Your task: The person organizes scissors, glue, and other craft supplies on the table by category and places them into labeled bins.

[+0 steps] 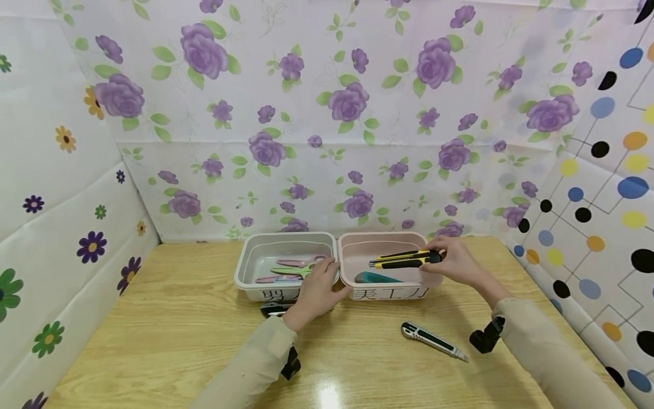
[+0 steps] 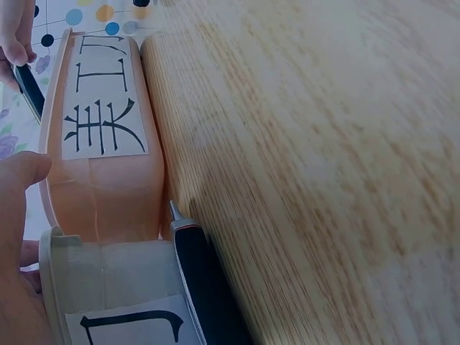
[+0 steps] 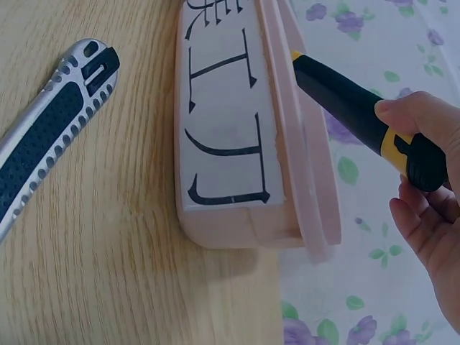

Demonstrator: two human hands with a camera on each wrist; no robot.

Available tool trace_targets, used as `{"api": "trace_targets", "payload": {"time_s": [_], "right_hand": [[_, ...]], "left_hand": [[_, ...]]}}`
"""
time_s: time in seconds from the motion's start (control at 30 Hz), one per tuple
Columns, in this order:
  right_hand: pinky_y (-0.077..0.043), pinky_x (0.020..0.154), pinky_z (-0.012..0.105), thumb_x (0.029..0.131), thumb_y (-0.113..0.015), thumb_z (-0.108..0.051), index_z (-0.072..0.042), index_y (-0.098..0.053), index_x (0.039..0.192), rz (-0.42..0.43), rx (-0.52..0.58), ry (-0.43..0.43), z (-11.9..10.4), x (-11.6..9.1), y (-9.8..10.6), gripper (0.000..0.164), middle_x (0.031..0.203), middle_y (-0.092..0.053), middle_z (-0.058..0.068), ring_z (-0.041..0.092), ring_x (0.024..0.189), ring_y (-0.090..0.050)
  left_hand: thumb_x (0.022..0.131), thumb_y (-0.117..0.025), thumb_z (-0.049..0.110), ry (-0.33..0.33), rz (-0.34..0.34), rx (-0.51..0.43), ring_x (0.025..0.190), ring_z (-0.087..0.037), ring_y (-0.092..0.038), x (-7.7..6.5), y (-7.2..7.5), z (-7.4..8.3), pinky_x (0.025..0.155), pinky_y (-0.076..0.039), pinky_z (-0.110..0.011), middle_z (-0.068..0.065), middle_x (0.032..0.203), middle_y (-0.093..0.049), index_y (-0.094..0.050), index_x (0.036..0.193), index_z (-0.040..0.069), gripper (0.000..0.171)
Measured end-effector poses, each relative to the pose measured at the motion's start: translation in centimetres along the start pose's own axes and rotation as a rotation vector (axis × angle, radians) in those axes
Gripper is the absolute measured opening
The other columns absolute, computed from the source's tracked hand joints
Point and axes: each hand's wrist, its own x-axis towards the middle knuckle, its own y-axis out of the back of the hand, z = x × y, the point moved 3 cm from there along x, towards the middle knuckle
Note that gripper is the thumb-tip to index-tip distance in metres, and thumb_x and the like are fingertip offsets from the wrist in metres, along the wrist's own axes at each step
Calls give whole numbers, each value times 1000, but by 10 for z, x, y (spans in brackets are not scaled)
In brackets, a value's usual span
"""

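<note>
My right hand (image 1: 456, 262) grips the black end of a yellow-and-black utility knife (image 1: 406, 260) over the pink bin (image 1: 383, 238). Close behind it shows a second yellow-and-black strip; I cannot tell whether it is held too. In the right wrist view, thumb and fingers close round the knife (image 3: 348, 108). Inside the pink bin lies a teal cutter (image 1: 377, 278). My left hand (image 1: 318, 289) rests on the adjoining rims of the pink bin and the grey-white bin (image 1: 250, 255), its thumb at the pink rim. Several pairs of scissors (image 1: 293, 270) lie in the grey-white bin.
A silver-and-black utility knife (image 1: 434, 341) lies on the wooden table (image 1: 168, 329) before the pink bin. Another dark cutter (image 1: 273, 308) lies along the grey-white bin's front, partly behind my left arm. Patterned cloth (image 1: 317, 142) walls stand behind and at both sides.
</note>
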Motion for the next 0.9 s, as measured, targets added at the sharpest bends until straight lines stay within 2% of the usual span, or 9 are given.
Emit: {"api": "trace_targets", "payload": {"time_s": [0.23,0.43,0.77,0.9], "right_hand": [[-50,60,26,69,-79,-15,-1,-67,101,-21,12,11,1,8,-13,36,91,-57,9,18,74,-51],[-46,56,26,67,-80,-14,-2,-69,98,-6,-29,20,1,14,-22,36,83,-55,6,17,69,-49],[-46,55,27,69,-78,-15,0,-67,103,-28,-33,-10,2,22,-35,39,100,-57,17,19,72,-53],[-45,54,26,69,-78,-14,2,-66,102,-23,-31,6,3,26,-38,39,99,-57,18,18,70,-52]], "left_hand": [[82,-64,42,25,-21,1,118,-27,-45,0,0,-2,93,-42,-42,-13,127,-48,-53,122,2,58],[81,-65,41,21,-9,-13,117,-27,-45,-1,1,-1,92,-43,-42,-12,126,-49,-53,122,2,58],[81,-65,40,18,-17,-12,118,-27,-44,0,1,1,93,-42,-41,-12,126,-49,-53,122,2,57],[81,-64,41,21,-18,-2,119,-26,-44,0,0,0,94,-42,-40,-12,126,-48,-53,122,2,58]]}}
